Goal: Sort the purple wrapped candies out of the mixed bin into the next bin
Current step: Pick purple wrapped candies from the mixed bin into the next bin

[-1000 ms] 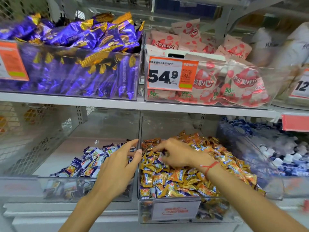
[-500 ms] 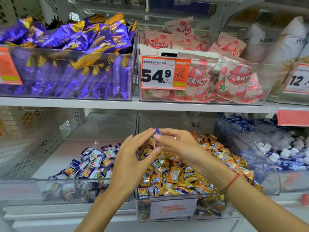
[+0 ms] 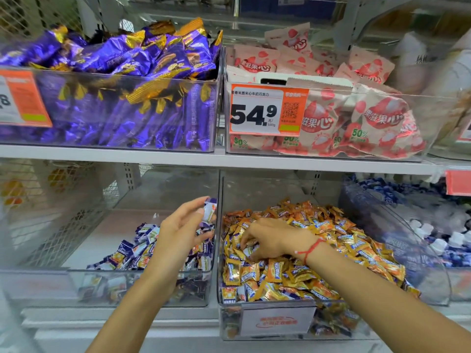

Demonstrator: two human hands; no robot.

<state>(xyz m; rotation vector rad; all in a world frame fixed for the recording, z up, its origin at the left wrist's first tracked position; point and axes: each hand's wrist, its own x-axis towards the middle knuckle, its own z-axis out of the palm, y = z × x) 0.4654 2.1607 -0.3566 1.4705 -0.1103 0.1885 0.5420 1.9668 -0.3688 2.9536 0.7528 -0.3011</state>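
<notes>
On the lower shelf, the clear mixed bin (image 3: 267, 305) is heaped with orange wrapped candies (image 3: 331, 248). To its left, the neighbouring clear bin (image 3: 142, 289) holds a pile of purple wrapped candies (image 3: 132, 250). My left hand (image 3: 178, 233) hovers over the purple pile and pinches one purple-and-white wrapped candy (image 3: 209, 211) at its fingertips, close to the wall between the bins. My right hand (image 3: 270, 238), with a red string on its wrist, reaches down into the orange heap with curled fingers; the fingertips are buried among the wrappers.
The upper shelf (image 3: 178, 157) carries a bin of large purple packets (image 3: 114, 98) and a bin of pink packets (image 3: 356, 118) with a 54.9 price tag (image 3: 265, 110). A curved clear bin of blue-and-white candies (image 3: 433, 238) stands at the right.
The purple candy went from my right hand to my left hand. My left hand carried it over the left bin, and my right hand dropped back into the orange heap.
</notes>
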